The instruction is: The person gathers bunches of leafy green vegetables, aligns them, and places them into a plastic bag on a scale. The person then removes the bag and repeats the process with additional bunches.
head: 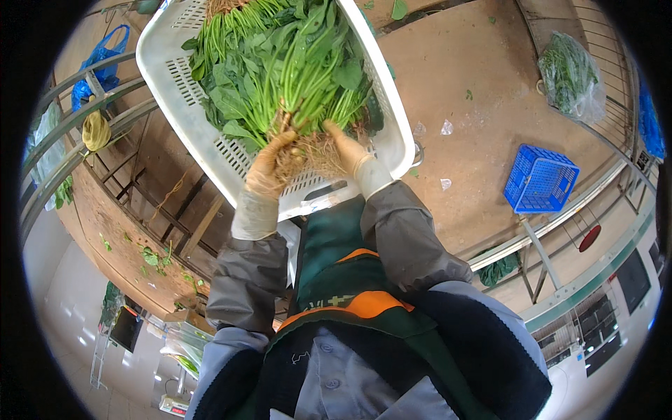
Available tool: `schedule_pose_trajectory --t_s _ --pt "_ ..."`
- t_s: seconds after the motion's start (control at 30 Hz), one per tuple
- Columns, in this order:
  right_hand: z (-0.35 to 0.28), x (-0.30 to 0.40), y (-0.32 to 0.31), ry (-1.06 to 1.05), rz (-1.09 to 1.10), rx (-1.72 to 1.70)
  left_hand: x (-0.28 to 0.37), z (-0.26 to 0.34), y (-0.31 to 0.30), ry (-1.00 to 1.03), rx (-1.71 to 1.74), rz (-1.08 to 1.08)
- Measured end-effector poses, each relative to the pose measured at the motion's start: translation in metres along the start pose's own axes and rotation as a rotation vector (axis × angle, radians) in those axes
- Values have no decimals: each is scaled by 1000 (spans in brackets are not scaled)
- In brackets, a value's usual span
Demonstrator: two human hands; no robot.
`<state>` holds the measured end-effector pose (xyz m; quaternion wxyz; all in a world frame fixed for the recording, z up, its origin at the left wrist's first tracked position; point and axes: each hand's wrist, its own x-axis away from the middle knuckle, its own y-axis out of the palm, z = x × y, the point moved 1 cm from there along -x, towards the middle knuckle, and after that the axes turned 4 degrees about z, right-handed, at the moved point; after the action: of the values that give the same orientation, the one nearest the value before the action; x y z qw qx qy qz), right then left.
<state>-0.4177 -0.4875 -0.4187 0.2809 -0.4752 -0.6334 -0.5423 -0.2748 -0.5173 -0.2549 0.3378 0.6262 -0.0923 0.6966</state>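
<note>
A white plastic crate with slotted walls stands before me, tilted in the view and filled with leafy greens. Both my hands wear pale, stained gloves with grey sleeves above them. My left hand grips the root end of a bunch of spinach-like greens near the crate's near end. My right hand lies at the right of the same roots, fingers extended; whether it grips any stems cannot be told. Fine tangled roots hang between the hands. More bunches with their roots lie at the crate's far end.
A brown board surface with plastic scraps extends right, holding a small blue basket and a clear bag of greens. Metal rails with a blue bag are on the left. Loose leaves lie on the lower left board.
</note>
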Motion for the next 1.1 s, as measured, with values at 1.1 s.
schedule_pose_trajectory --t_s 1.1 --pt "-192 155 183 188 -78 640 96 11 -116 100 -103 -531"
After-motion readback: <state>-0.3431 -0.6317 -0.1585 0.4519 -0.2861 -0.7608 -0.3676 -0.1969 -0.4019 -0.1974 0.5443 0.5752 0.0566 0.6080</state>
